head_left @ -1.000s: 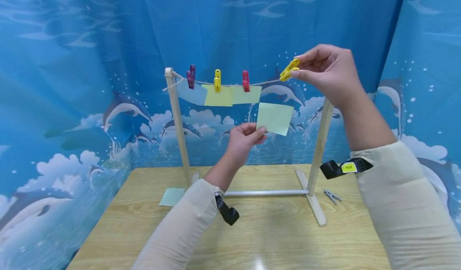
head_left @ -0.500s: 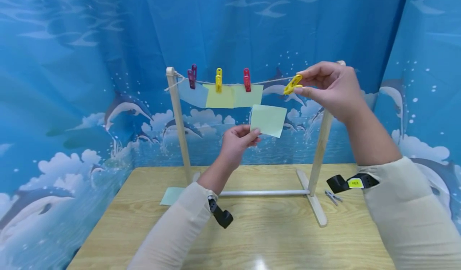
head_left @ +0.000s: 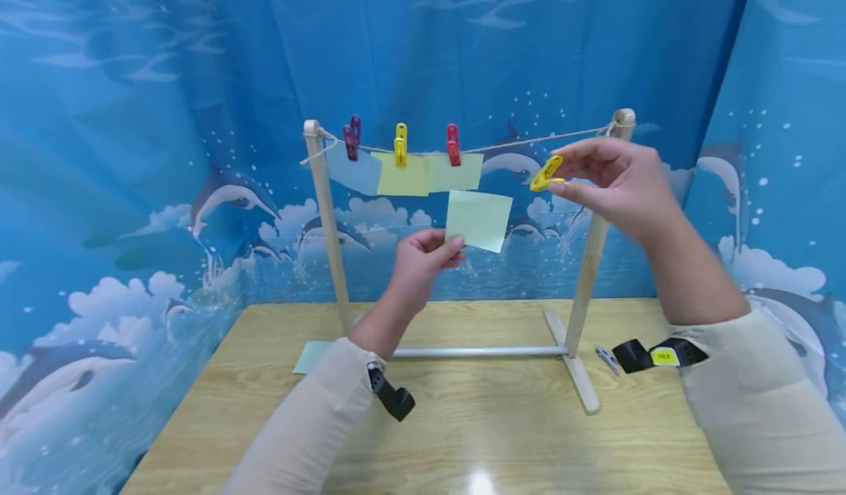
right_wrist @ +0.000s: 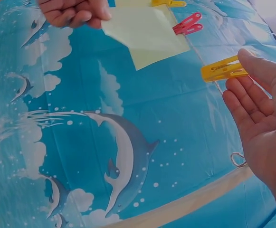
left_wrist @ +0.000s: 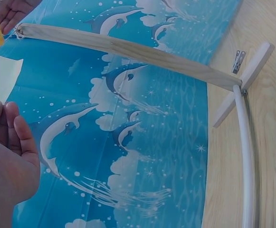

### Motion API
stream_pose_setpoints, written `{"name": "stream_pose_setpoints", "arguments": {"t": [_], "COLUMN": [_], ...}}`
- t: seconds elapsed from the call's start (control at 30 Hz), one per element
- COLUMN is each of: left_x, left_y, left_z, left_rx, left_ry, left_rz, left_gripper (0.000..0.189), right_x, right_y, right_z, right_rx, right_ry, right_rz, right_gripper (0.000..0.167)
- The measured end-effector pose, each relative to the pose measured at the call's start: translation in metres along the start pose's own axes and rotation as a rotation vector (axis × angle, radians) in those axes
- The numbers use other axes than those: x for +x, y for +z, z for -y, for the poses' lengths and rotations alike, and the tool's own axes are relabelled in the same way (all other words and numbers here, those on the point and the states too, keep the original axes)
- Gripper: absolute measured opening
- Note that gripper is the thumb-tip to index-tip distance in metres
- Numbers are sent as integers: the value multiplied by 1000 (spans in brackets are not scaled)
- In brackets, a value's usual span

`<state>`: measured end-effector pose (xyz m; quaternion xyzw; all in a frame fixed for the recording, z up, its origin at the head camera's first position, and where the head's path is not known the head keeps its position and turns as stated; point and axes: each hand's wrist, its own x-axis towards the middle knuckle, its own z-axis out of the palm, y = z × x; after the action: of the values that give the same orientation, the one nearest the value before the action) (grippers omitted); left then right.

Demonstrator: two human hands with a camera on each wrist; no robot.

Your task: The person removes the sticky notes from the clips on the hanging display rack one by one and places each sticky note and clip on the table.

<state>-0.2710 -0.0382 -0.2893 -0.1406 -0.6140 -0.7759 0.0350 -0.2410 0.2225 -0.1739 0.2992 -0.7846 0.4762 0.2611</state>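
Note:
My left hand [head_left: 421,266] pinches a pale green sticky note [head_left: 479,221] by its lower left corner, below the string [head_left: 522,141]. Between the thumb and fingers of my right hand [head_left: 615,183] is a yellow clothespin [head_left: 547,173], to the right of the note and a little under the string. In the right wrist view the yellow clothespin [right_wrist: 223,69] is pinched at its handle end. On the string, a purple clothespin [head_left: 352,139], another yellow clothespin [head_left: 400,146] and a red clothespin [head_left: 452,145] hold a blue note [head_left: 353,172], a yellow note [head_left: 403,178] and a green note [head_left: 463,173].
The string runs between two wooden posts [head_left: 328,223], joined low down by a white bar [head_left: 476,352]. Another green note [head_left: 311,357] lies on the table [head_left: 463,421] at left, partly behind the left sleeve. A grey clothespin [head_left: 606,358] lies beside the right foot of the stand.
My left hand has drawn the green note leftward. My right hand has come down and slightly right with the yellow clothespin, from the string's height to below it.

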Motion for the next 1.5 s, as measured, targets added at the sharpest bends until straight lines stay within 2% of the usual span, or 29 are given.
{"name": "stream_pose_setpoints", "arguments": {"t": [0.43, 0.77, 1.1, 1.5], "left_x": [-9, -19, -26, -36], "left_y": [-19, -29, -40, -50], "left_z": [-5, -3, -3, -2], "left_rx": [-1, -16, 21, 75], "left_ry": [4, -33, -56, 2], "left_rz": [-28, -59, -84, -85], "left_gripper": [25, 21, 20, 23], "right_x": [-18, -39, -51, -68], "right_y": [0, -3, -5, -6], "right_z": [-8, -13, -21, -33], "right_rx": [0, 7, 16, 33], "right_ry": [-11, -16, -13, 3], "right_rz": [17, 0, 1, 19], "right_gripper": [33, 34, 31, 30]}}
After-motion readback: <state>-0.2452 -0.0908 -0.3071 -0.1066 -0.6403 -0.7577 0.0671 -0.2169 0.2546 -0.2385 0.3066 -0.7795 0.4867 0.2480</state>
